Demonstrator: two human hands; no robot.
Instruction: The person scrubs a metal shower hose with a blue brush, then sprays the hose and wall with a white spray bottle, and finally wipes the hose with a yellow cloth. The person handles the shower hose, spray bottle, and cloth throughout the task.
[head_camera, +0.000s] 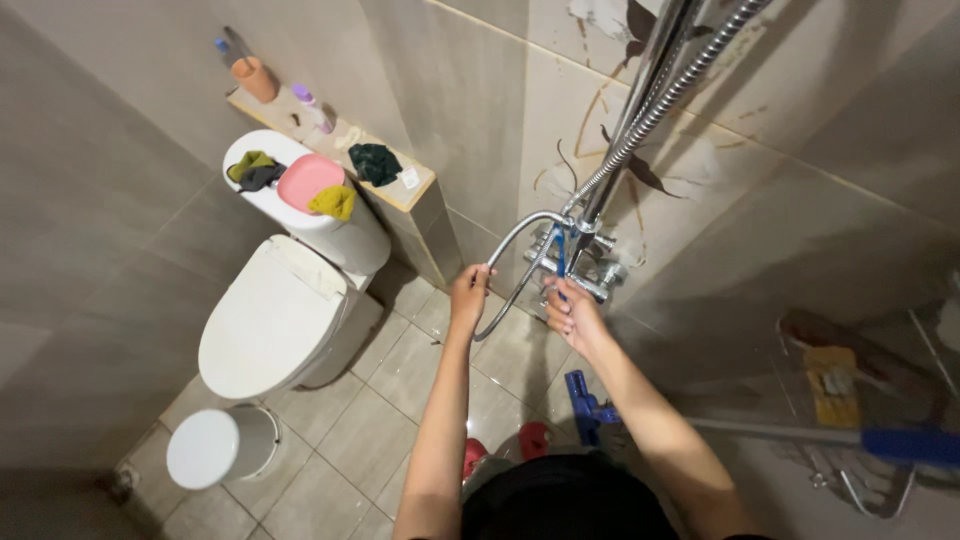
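Fingers of both my hands are clenched: left hand (470, 290) round the hose (515, 290), right hand (570, 312) round a blue brush (560, 255) at the tap (585, 262).
I count one hose looping below one wall tap, one toilet (270, 320), one white bin (215, 447), one pink bowl (305, 180) on the tank, two red slippers (505, 445) on the floor.

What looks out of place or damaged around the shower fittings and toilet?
The beige wall tile behind the chrome shower riser pipe has a chipped, peeling patch near the top. Crumpled yellow and dark cloths and a pink round dish sit on the white toilet tank.
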